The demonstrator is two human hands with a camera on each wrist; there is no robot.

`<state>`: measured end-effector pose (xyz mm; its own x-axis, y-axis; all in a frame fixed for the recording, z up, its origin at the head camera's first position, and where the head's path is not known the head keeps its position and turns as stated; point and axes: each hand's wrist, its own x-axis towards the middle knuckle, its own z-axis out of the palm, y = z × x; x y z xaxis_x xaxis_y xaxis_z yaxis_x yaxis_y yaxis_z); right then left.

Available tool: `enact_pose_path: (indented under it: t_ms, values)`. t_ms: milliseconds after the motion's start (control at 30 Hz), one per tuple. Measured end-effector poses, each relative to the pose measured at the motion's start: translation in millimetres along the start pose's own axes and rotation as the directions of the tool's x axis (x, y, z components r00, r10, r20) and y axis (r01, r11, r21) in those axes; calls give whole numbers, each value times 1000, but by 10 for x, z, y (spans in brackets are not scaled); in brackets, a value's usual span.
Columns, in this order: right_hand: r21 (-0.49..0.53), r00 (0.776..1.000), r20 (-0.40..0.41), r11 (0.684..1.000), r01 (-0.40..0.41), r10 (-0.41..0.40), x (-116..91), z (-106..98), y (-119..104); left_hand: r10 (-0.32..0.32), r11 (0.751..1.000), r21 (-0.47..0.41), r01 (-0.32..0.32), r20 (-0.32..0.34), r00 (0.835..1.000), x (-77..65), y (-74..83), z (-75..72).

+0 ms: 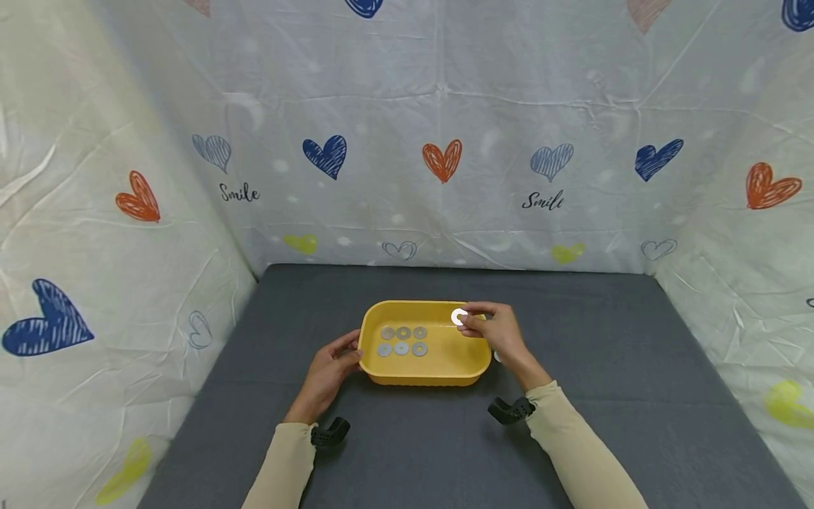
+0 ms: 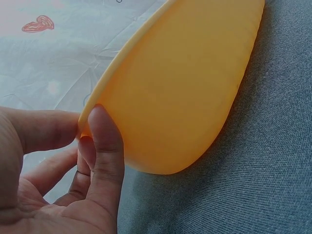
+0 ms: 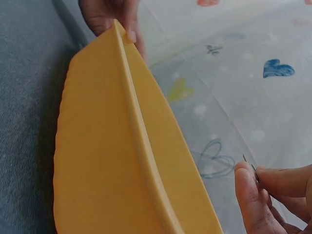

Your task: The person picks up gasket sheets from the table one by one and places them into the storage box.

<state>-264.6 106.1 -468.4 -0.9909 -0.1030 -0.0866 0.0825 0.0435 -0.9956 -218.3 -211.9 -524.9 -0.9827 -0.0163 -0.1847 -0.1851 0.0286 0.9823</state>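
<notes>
A yellow tray stands on the table with several flat metal washers lying in two rows in its left half. My left hand pinches the tray's left rim between thumb and fingers; the left wrist view shows this grip on the rim closely. Over the tray's right end, my right hand holds a bright washer between thumb and fingers. Seen edge-on in the right wrist view, that washer is a thin sliver. Another pale round piece lies right of the tray, mostly hidden by the right hand.
A dark grey cloth covers the table. White sheets printed with hearts hang behind it and on both sides. Each wrist carries a black strap-on device.
</notes>
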Motion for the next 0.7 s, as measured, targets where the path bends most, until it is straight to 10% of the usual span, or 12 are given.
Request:
enact_pose_path:
  t_ms: [700]
  values:
    - [-102, 989, 76, 988, -115, 123, 229, 395, 158, -1, 1000, 21, 1, -2, 1000, -14, 19, 6]
